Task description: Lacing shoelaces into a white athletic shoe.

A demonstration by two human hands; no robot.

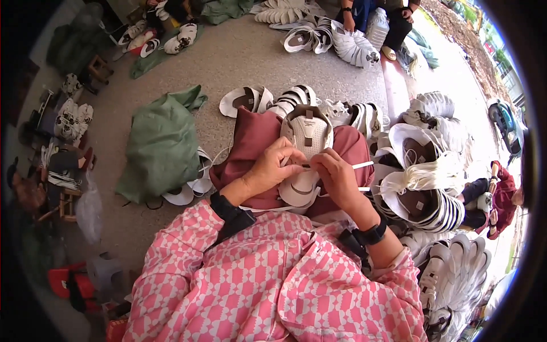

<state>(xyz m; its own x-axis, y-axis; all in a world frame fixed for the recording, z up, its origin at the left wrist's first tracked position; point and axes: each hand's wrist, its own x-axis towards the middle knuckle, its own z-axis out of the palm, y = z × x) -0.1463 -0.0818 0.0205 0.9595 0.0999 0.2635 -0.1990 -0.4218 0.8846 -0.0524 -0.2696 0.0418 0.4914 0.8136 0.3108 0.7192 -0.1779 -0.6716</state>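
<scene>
A white shoe upper lies across my lap, its rounded toe pointing toward me and its perforated tongue facing up. My left hand grips the upper's left side near the lace opening, thumb and fingers closed. On the opposite side, my right hand pinches at the same opening, touching or nearly touching the left fingertips. A flat white shoelace sticks out to the right from behind the right hand. What lies exactly between the fingertips is hidden.
Stacked white shoe uppers crowd my right side, with a bundle of white laces on top. More uppers lie ahead. A green cloth covers a pile at left. Other people sit at the far right and beyond, one beside a plastic jug.
</scene>
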